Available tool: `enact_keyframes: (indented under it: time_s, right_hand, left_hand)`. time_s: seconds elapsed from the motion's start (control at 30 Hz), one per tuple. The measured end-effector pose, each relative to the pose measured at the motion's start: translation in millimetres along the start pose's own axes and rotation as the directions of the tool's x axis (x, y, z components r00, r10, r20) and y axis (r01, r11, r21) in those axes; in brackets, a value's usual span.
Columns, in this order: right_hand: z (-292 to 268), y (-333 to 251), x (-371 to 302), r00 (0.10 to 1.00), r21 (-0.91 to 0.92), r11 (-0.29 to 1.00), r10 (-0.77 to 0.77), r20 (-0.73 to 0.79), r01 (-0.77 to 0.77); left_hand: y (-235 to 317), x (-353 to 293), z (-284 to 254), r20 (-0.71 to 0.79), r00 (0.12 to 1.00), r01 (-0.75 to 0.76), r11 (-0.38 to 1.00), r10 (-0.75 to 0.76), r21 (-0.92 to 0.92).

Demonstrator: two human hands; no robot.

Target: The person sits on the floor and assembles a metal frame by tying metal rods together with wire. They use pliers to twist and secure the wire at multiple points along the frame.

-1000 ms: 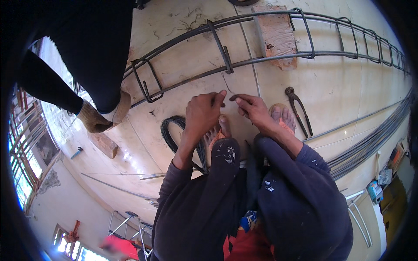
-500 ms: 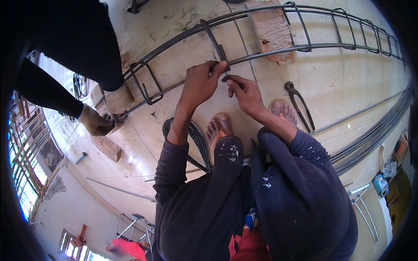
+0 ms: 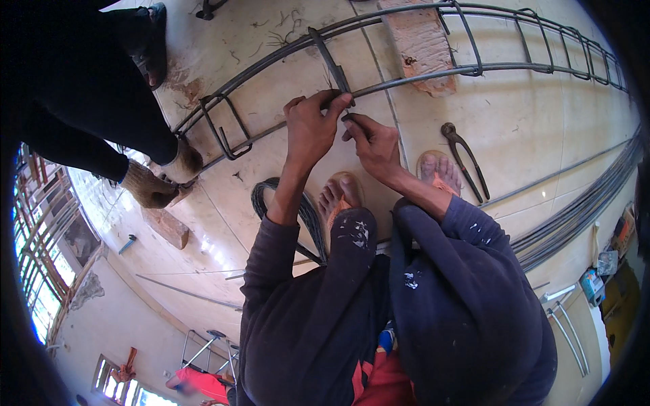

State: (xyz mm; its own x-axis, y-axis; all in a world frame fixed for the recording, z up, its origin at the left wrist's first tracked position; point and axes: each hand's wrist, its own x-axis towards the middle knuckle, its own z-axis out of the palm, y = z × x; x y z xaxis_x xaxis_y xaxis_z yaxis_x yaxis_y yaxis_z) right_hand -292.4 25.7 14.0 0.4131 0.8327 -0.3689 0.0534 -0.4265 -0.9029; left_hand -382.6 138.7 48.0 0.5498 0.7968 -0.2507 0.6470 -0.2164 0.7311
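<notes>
A long steel rebar cage point(image 3: 413, 80) with square stirrups runs across the floor in front of me. At the lower corner of one upright stirrup point(image 3: 328, 59), my left hand point(image 3: 313, 130) is closed, thumb and forefinger pinching a thin tie wire point(image 3: 348, 110) against the bar. Just below and to the right, my right hand point(image 3: 376, 150) is also closed in a pinch on the wire, which is mostly hidden by the fingertips. A pair of pincers point(image 3: 451, 137) lies on the floor to the right of my right hand.
A brick block point(image 3: 420, 47) props the cage. A co-worker's gloved hands point(image 3: 184, 164) are at the cage's left end, near another brick point(image 3: 166, 229). A coil of wire point(image 3: 310, 218) lies by my foot; a bundle of steel rods point(image 3: 575, 220) lies at the right.
My hands stay at the same joint, the right shifting slightly up and left. The co-worker's gloved hands have come closer together, and a sandalled foot now shows at the upper left.
</notes>
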Motion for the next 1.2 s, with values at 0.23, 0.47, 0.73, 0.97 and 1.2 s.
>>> enact_keyframes:
  time_s: [0.23,0.47,0.73,0.97,1.2]
  right_hand:
    - [4.5,1.3,1.2,0.998,0.084,0.995,-0.049,-0.039,0.052]
    - [3.9,-5.5,8.2,0.992,0.016,0.995,-0.1,-0.082,0.102]
    - [-35.0,-34.9,7.7,0.989,-0.254,0.959,-0.107,0.102,0.13]
    - [-73.6,-73.5,49.1,0.838,-0.641,0.554,-0.231,0.495,0.531]
    - [-80.4,-79.2,113.0,0.607,-0.531,0.3,-0.308,0.732,0.793]
  left_hand:
    - [-2.9,-9.4,20.4,-0.204,0.97,-0.096,0.979,0.133,0.18]
    - [-3.5,-8.9,24.6,-0.317,0.933,-0.14,0.984,0.17,0.114]
    - [-3.4,-9.0,24.0,-0.382,0.911,-0.14,0.988,0.154,0.063]
    - [-13.9,-7.6,29.6,-0.395,0.902,-0.169,0.985,0.173,0.046]
    - [-8.9,-11.3,21.7,-0.369,0.912,-0.175,0.983,0.18,0.046]
